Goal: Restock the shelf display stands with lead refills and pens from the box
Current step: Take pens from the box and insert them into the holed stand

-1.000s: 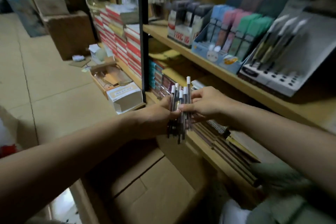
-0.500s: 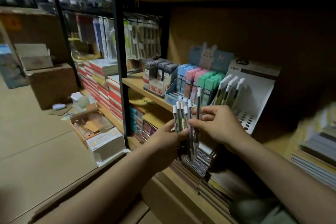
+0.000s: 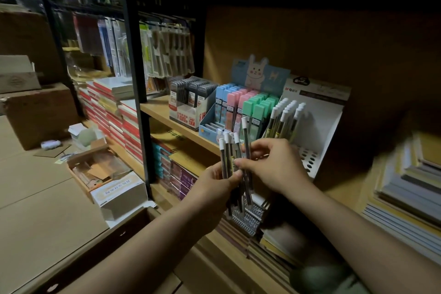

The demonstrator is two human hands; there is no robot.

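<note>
Left hand (image 3: 214, 184) grips the pen bundle (image 3: 235, 167); right hand (image 3: 272, 167) pinches one pen out. White stand (image 3: 319, 126) at two o'clock is part-filled, many holes left.

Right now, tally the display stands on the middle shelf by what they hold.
Lead refill stands: 2, the grey-case box and the bunny-topped pastel stand
Pen stands: 1, the white stand
Total: 3
</note>
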